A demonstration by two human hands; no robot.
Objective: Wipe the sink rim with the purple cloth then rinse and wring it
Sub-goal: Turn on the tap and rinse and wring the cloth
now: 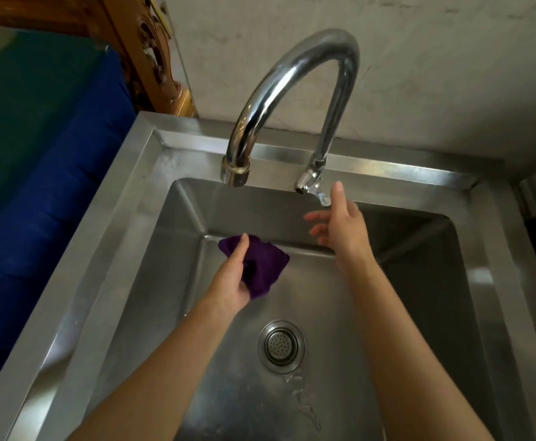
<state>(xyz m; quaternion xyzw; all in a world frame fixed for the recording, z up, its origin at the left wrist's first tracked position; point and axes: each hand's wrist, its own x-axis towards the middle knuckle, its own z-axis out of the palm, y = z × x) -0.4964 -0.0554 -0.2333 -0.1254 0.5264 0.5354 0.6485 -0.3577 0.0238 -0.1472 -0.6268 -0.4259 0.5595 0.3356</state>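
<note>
Left fingers: you are gripping the purple cloth (260, 268) bunched in your left hand (231, 281), thumb lying over the top, just left of the frame's centre.
Right fingers: you are holding them spread wide and empty; your right hand (340, 227) is reaching up with the forefinger tip just beside the tap lever (319, 194).
Cloth: it is hanging over the basin, near the back wall and not quite under the spout (235, 173).
Water: none is falling from the spout that you can see; streaks are lying by the drain (281, 345).
Step in hand: you are likely opening the tap to rinse.
Doing it well: be nudging the lever gently, sliding the cloth up-frame beneath the spout, and loosening your grip so water is soaking every fold.
Sink rim (371, 167): keep the splash off it.
</note>
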